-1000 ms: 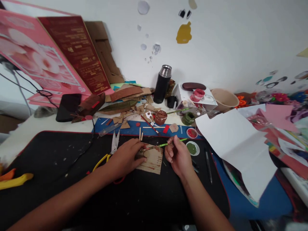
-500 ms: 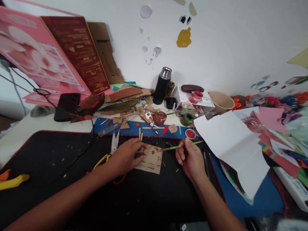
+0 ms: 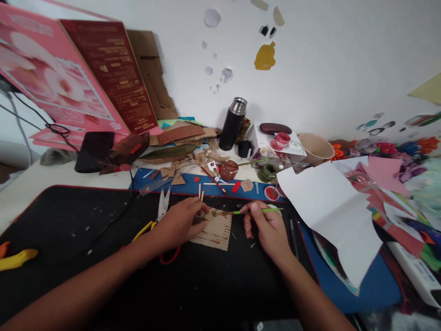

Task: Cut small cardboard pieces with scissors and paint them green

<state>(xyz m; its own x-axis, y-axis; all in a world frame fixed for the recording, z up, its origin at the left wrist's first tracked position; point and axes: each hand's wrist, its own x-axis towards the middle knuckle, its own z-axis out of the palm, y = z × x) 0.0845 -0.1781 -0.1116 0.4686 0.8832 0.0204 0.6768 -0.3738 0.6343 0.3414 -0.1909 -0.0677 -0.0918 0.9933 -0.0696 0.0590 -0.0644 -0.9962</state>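
Observation:
A small piece of cardboard [image 3: 217, 232] with brown paint streaks lies on the black mat [image 3: 86, 239]. My left hand [image 3: 179, 224] rests on its left edge, fingers curled down on a small piece there. My right hand [image 3: 267, 227] pinches a thin green paintbrush [image 3: 257, 211]. The brush lies almost level, its tip touching the cardboard's top edge close to my left fingertips. A red paint lid [image 3: 272, 193] sits just beyond my right hand, with a brown paint jar [image 3: 229, 169] and a green paint jar [image 3: 267, 173] farther back.
Scissors [image 3: 163, 205] and yellow-handled pliers [image 3: 144, 230] lie left of my left hand. A black flask [image 3: 233, 123] stands by the wall. A white folded sheet [image 3: 330, 207] covers the right side. Cardboard scraps, a bowl [image 3: 315, 145] and coloured paper crowd the back.
My right hand drew the brush away to the right, then brought it back left. The brush tip now touches the cardboard's top edge again. My left hand stayed put.

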